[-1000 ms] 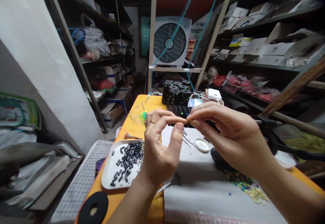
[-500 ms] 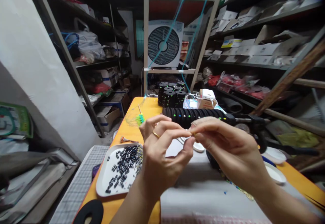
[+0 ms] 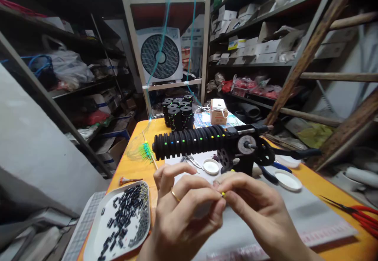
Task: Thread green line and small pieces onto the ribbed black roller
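Observation:
My left hand (image 3: 187, 209), with a ring on one finger, is closed in a pinch at a tiny yellow bead-like piece (image 3: 223, 194). From the other side my right hand (image 3: 256, 207) pinches at the same piece, so the fingertips of both hands nearly meet. What exactly the piece is cannot be made out. Beyond the hands stands a black ribbed roller (image 3: 189, 140) on a hand-cranked device, with a row of coloured dots along it. A small white dish (image 3: 211, 166) lies just past my fingers, beside some metal tools (image 3: 191, 161).
At left a white tray (image 3: 99, 213) holds black tubes and small grey bits. Stacked black spools (image 3: 177, 113) and a small carton (image 3: 218, 115) stand at the back. Red-handled scissors (image 3: 358, 213) lie right. A box fan (image 3: 160, 56) and loaded shelves surround the yellow table (image 3: 137, 133).
My view has swung to the right, so the surroundings sit further left and the roller shows more fully. Both hands remain pinched together, now lower in view, and the yellow piece shows more clearly.

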The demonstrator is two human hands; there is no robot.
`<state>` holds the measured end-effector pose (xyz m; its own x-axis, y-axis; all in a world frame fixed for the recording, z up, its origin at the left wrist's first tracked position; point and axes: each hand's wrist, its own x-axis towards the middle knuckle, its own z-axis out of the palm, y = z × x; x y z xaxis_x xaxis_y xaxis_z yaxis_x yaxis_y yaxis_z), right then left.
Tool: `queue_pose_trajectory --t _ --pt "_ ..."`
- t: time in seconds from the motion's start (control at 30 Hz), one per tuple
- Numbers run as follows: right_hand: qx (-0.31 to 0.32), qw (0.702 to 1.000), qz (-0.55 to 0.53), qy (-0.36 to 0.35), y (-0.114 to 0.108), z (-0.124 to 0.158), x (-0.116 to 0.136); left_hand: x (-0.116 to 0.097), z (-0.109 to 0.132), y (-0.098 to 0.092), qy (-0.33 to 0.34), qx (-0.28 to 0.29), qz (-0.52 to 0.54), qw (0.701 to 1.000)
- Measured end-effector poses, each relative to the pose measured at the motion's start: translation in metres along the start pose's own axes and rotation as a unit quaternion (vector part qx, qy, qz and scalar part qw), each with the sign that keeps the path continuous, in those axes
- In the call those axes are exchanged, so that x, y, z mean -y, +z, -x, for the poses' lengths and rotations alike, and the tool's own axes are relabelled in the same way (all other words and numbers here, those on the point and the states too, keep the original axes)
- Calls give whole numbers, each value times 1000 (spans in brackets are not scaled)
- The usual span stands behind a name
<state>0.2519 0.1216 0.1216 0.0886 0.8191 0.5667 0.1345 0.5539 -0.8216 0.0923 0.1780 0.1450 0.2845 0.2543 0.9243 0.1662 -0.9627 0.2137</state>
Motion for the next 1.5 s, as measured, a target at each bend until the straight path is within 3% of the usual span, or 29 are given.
queue_pose_trajectory --t 0.33,0.67,0.9,1.33,1.5 --pt "-15 997 -65 50 -5 10 -15 11 5 8 49 85 -53 994" --pt "3 986 -116 118 -7 16 -17 17 9 13 27 147 -31 988" --pt "-5 989 -105 108 -8 19 -19 16 1 17 35 120 3 992" --pt "2 985 -122 118 -9 20 -18 20 5 15 53 145 17 988" --pt "-7 984 -131 124 -9 21 -18 16 3 18 25 129 33 991"
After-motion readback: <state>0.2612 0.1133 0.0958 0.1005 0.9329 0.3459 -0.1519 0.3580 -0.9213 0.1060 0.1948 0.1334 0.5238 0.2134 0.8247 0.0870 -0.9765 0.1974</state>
